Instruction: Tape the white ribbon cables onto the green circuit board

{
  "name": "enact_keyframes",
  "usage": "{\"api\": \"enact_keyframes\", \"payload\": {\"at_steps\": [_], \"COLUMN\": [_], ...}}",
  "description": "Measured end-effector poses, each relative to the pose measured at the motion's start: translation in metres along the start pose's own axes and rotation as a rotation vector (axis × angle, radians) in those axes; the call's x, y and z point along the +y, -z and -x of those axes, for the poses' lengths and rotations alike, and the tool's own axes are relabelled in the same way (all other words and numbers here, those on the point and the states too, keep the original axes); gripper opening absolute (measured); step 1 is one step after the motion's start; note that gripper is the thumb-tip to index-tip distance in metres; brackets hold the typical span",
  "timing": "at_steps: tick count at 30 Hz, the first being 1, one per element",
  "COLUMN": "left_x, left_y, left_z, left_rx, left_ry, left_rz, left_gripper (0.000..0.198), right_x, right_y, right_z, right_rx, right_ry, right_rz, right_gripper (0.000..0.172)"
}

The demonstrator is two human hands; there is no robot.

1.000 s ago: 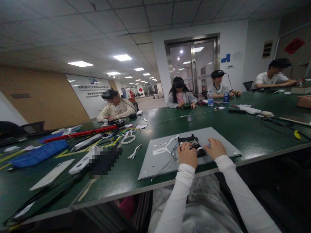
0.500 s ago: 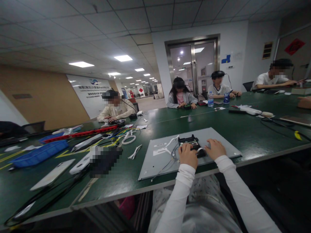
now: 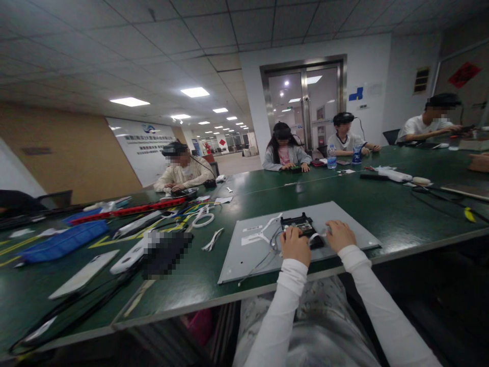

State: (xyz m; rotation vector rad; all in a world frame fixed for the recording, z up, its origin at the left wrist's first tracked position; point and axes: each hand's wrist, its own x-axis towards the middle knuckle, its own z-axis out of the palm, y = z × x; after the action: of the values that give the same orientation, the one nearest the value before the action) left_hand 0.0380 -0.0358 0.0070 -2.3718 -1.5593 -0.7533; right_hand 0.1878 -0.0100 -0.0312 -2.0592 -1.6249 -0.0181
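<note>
A flat grey metal panel point(image 3: 237, 265) lies on the green table in front of me. On it sits a black device with an open frame point(image 3: 296, 220) and a circuit board inside. My left hand point(image 3: 296, 247) has its fingers bent over the near left side of this device, gripping it. To the right of the device, my right hand point(image 3: 341, 236) rests over the panel with fingers loosely curved and apart. A short white ribbon cable point(image 3: 315, 237) shows between my hands. Thin grey wires point(image 3: 273, 244) run left of the device. Some fingertips are too small to make out.
Left on the table are a blue tray point(image 3: 63, 242), a white phone point(image 3: 84, 273), a white power bank point(image 3: 128, 257), a red strip point(image 3: 130, 210) and tangled cables. White cable ties point(image 3: 213, 239) lie beside the panel. Several people sit across the table; bottles point(image 3: 331, 157) stand near them.
My right hand shifts very slightly. My left hand stays on the black device, and the panel keeps its place.
</note>
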Motion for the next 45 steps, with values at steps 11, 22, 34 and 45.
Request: {"api": "enact_keyframes", "payload": {"at_steps": [11, 22, 34, 45], "left_x": [0.000, -0.002, -0.113, -0.167], "left_y": [0.001, -0.003, 0.036, 0.013], "left_z": [0.000, -0.001, -0.051, -0.032], "left_rx": [-0.021, -0.057, -0.183, -0.278], "left_ry": [0.065, 0.104, -0.051, -0.011], "left_rz": [-0.020, -0.020, 0.022, 0.160], "left_gripper": [0.013, 0.013, 0.041, 0.039], "right_x": [-0.003, -0.007, -0.001, 0.002], "right_y": [0.003, 0.006, -0.004, -0.012], "right_z": [0.001, 0.002, -0.001, -0.004], "right_rx": [-0.031, -0.050, -0.011, -0.008], "right_ry": [-0.002, -0.014, 0.017, 0.054], "right_rz": [0.034, 0.037, 0.006, -0.036], "right_gripper": [0.028, 0.028, 0.032, 0.031]}}
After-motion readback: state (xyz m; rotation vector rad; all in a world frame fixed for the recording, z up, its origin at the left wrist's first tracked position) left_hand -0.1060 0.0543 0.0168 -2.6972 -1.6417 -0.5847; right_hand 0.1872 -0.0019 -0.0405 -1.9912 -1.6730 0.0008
